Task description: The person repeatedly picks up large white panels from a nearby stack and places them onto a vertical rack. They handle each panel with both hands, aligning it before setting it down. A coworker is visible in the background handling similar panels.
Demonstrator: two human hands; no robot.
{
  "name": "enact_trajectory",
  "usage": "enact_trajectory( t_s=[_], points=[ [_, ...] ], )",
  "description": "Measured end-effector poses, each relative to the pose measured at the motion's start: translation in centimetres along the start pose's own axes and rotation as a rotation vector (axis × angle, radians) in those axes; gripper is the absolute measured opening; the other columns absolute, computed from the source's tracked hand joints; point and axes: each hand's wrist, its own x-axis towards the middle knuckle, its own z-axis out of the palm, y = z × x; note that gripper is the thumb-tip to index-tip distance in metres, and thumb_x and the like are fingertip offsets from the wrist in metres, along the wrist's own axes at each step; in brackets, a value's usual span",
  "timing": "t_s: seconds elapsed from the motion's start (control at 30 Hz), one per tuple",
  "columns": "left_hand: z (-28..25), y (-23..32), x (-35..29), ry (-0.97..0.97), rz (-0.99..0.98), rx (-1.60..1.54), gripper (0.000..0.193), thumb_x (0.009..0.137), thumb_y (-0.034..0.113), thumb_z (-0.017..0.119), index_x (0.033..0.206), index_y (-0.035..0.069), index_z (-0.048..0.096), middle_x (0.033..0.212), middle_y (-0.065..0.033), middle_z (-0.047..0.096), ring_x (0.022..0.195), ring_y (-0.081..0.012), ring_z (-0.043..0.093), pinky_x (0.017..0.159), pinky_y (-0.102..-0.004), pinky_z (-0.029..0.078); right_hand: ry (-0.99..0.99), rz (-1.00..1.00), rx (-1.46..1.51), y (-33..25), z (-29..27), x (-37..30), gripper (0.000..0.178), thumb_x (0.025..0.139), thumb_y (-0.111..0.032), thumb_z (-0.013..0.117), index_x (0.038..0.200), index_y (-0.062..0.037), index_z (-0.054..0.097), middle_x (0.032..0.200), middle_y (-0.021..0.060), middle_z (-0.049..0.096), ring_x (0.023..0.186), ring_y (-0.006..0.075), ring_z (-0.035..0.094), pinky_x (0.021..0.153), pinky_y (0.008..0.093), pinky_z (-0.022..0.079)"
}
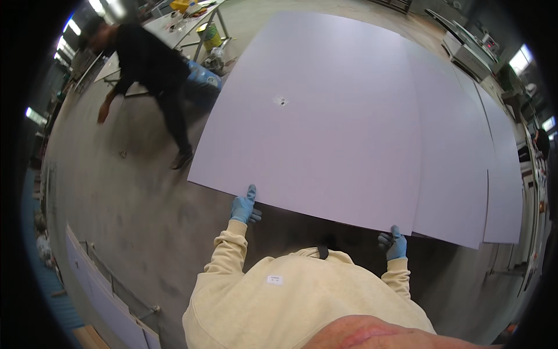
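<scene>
My left hand (pixel 244 210) pinches the near edge of a big pale board (pixel 319 134), thumb on top and fingers tucked below. My right hand (pixel 395 244) holds the same edge close to its right corner, thumb on top too. The board stretches from my hands to the far side, a small sticker (pixel 281 101) on its face. To hold it well, I think both hands should sit at one height and equally far in from the corners; my left is further in than my right. A firm thumb should stop slipping. On the right, a second board (pixel 450 151) and a third (pixel 504 186) lie alongside, so that side needs care against scraping. Far left, a co-worker (pixel 152 64) strides beside a cluttered table (pixel 160 29); I'd mind that left corner.
</scene>
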Motion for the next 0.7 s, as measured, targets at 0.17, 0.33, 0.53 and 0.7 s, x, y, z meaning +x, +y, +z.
enact_trajectory(
  t_s=[0.17,0.33,0.53,0.7],
  points=[
    [0.6,-0.7,0.9,-0.014,0.031,-0.018,0.094,0.093,0.082,0.047,0.098,-0.010,0.067,0.077,-0.0238,0.074,0.054,-0.0340,0.073,0.041,-0.0394,0.057,0.183,-0.119,-0.158,0.5,-0.5,-0.1,0.044,0.096,-0.051,0.073,0.115,-0.0129,0.063,0.091,0.0091,0.072,0.072,0.0230,0.073,0.057,0.0358,0.057],
    [1.1,-1.4,1.5,-0.028,0.060,-0.039,0.088,0.094,0.079,0.051,0.093,-0.008,0.068,0.073,-0.0199,0.072,0.050,-0.0320,0.070,0.039,-0.0390,0.056,0.226,-0.134,-0.162,0.9,-0.9,0.3,0.046,0.096,-0.052,0.072,0.120,-0.0140,0.063,0.092,0.0059,0.073,0.074,0.0236,0.074,0.055,0.0358,0.058],
    [1.9,-2.5,2.2,-0.028,0.146,-0.113,0.085,0.094,0.077,0.054,0.098,-0.007,0.066,0.076,-0.0195,0.072,0.050,-0.0306,0.069,0.039,-0.0386,0.054,0.244,-0.213,-0.132,1.6,-1.5,1.2,0.043,0.097,-0.047,0.072,0.123,-0.0129,0.063,0.099,0.0065,0.076,0.071,0.0250,0.076,0.053,0.0373,0.058],
    [2.3,-3.3,2.6,-0.035,0.117,-0.238,0.083,0.093,0.077,0.056,0.103,-0.005,0.069,0.087,-0.0211,0.076,0.060,-0.0322,0.074,0.049,-0.0395,0.061,0.289,-0.211,-0.092,2.0,-0.9,0.9,0.052,0.095,-0.048,0.076,0.124,-0.0068,0.063,0.105,0.0073,0.071,0.072,0.0274,0.075,0.057,0.0368,0.060]
  ],
)
